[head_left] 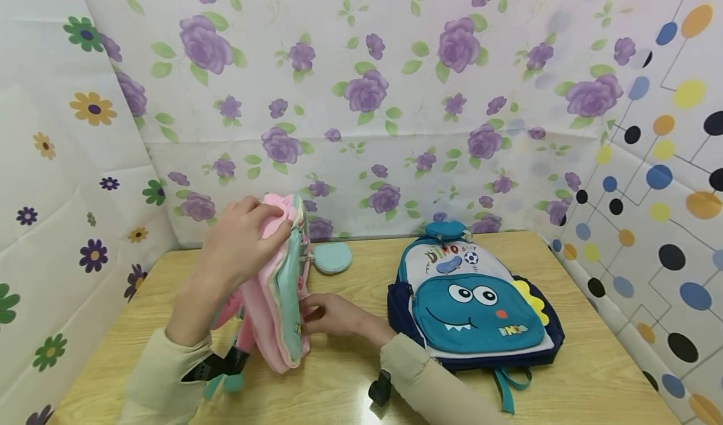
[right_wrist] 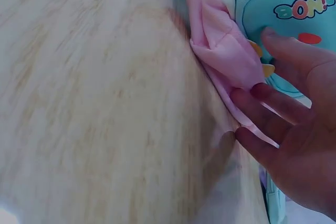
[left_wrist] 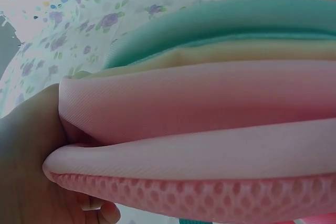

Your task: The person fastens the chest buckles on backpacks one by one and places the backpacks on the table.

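A person in beige sleeves steadies a pink-and-mint fabric backpack with padded sides (head_left: 290, 287), which stands upright left of centre on a pale wood-grain surface (head_left: 344, 381), its decorated front turned to the right. The left hand (head_left: 240, 243) grips the bag's top edge, while the right hand (head_left: 339, 317) touches the lower front with fingers loosely spread, the thumb beside a mint front pocket (right_wrist: 286, 22) printed with coloured letters. Pink honeycomb mesh (left_wrist: 184, 195) shows on the bag's back in the left wrist view. Just right of the bag's far end lies a small, rounded mint pouch (head_left: 332, 257). Well to the right, a teal, white and navy backpack with a cartoon dinosaur face (head_left: 480, 312) lies front up, a small teal pouch (head_left: 446, 230) at its far end and a teal strap (head_left: 504, 388) trailing toward the near side. Behind, a white cloth with purple roses (head_left: 339, 130) spans the far side.
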Motion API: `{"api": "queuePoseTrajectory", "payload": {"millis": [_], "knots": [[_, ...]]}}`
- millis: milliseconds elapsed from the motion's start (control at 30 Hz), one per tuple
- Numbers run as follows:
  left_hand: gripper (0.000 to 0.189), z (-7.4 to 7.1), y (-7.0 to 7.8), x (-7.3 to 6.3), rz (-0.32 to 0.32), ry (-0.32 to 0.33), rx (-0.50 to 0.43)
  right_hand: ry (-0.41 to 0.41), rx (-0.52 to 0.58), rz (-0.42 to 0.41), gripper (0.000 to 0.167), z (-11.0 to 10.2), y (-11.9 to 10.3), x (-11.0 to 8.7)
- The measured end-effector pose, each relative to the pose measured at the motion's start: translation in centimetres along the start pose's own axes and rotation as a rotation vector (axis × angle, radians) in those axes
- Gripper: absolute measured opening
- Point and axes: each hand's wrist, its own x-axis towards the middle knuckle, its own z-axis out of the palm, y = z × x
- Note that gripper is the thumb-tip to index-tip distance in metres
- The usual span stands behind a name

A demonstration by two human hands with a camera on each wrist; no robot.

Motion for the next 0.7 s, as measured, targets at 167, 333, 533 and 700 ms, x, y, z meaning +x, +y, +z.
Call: {"api": "queuePoseTrajectory", "payload": {"millis": [167, 333, 533, 700], "knots": [[0.055, 0.1, 0.6, 0.5, -0.021, -0.038, 0.009, -0.040, -0.134, -0.041, 0.038, -1.3, -0.2, -0.9], [0.053, 0.2, 1.1, 0.9, -0.036, -0.052, 0.015, 0.027, -0.265, -0.037, 0.041, -3.1, -1.0, -2.3], [0.052, 0.4, 1.4, 1.0, -0.050, -0.053, 0.003, 0.136, -0.270, -0.071, 0.038, -4.8, -2.7, -3.6], [0.052, 0.6, 1.6, 1.0, -0.051, -0.042, -0.010, 0.215, -0.276, -0.132, 0.037, -6.0, -4.5, -4.8]]}}
